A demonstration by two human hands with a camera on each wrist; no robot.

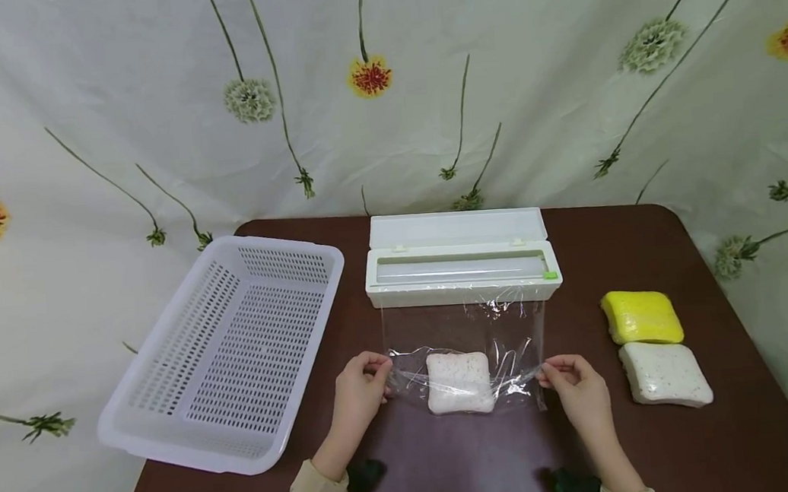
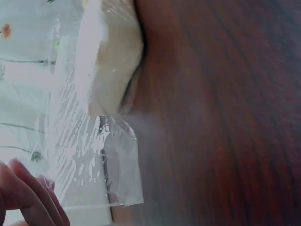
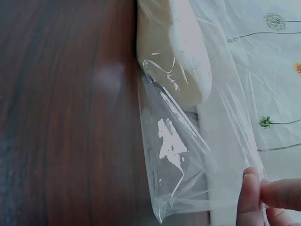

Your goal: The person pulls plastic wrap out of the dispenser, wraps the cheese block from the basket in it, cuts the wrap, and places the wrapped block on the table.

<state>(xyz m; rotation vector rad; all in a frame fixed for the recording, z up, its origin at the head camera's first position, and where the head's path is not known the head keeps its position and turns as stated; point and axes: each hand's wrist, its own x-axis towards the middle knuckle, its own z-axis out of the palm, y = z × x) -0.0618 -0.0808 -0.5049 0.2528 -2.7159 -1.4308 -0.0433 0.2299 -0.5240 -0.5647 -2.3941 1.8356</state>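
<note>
A white speckled, rounded-square block point(image 1: 459, 383) lies on the table with clear cling film point(image 1: 441, 326) around it. The film runs from the front of a white dispenser box point(image 1: 463, 272) towards me. My left hand point(image 1: 363, 389) pinches the film's left edge between thumb and fingers. On the opposite side my right hand point(image 1: 578, 393) pinches the right edge. Both wrist views show the film stretched and creased beside the block, with the left fingers point(image 2: 30, 193) and right fingers point(image 3: 251, 197) at its edge.
The dispenser's lid point(image 1: 457, 228) stands raised at the back, by the patterned curtain point(image 1: 426, 122). A white perforated basket point(image 1: 325, 342) sits at the left. On the right lie a yellow block point(image 1: 642, 317) and another white speckled block point(image 1: 667, 373), on the brown table point(image 1: 724, 451).
</note>
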